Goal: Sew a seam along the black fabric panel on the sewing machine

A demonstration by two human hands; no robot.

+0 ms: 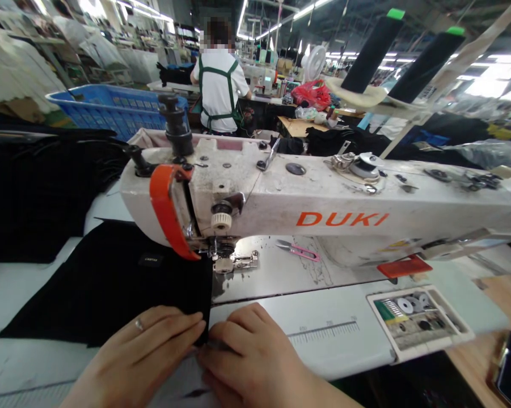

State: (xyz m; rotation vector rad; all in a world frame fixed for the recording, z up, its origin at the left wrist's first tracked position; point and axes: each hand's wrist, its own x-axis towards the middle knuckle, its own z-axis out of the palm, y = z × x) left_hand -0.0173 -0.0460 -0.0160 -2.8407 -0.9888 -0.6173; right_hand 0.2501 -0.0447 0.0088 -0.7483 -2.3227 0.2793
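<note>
A piece of black fabric [110, 283] with a small label lies flat on the sewing table, its right edge running under the presser foot of the white sewing machine [264, 209]. My left hand [153, 345], with a ring on one finger, rests on the near right corner of the fabric, fingers pressed together. Right beside it, my right hand [246, 351] has its fingers curled in and pinched at that same corner. What lies between the right fingertips is mostly hidden, but the fabric's edge runs into them.
Pink-handled thread snips [300, 250] lie on the machine bed. A bobbin tray [421, 323] is set into the table at right. Stacked black fabric [34, 192] sits at left, near a blue basket [114, 107]. A person [220, 85] sits ahead, facing away. A phone [510, 368] lies lower right.
</note>
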